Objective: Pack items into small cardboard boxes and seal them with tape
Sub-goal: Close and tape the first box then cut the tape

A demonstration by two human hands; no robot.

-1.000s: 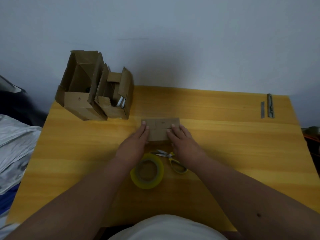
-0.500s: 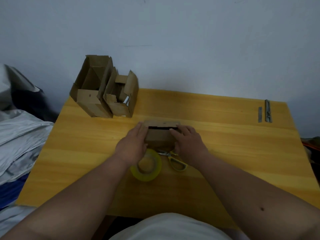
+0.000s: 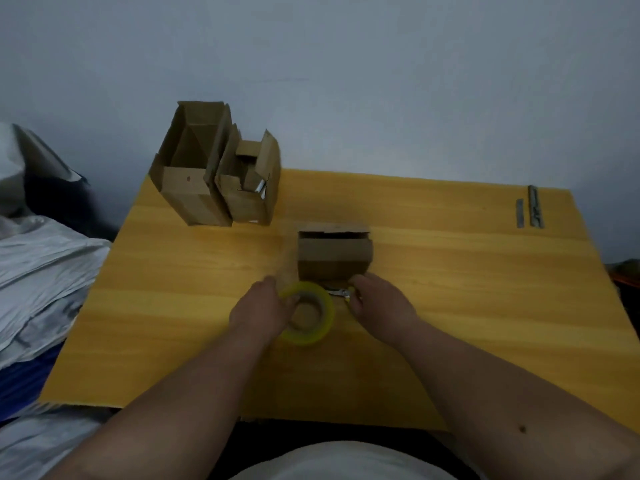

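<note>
Table [image 3: 450, 306]: yellow woodgrain. Cardboard boxes [image 3: 334, 258]: plain brown. Tape roll [image 3: 311, 336]: translucent yellow. Scissors [image 3: 341, 292]: yellow handles. Wall [image 3: 381, 81]: pale grey-blue.

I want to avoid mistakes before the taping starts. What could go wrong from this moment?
1. The small brown cardboard box stands free, no hand on it, and its top flap looks slightly raised; it may reopen or slide when tape is pulled across.
2. The right hand covers the yellow-handled scissors beside the left hand on the yellow tape roll; the blades could nick fingers.
</note>
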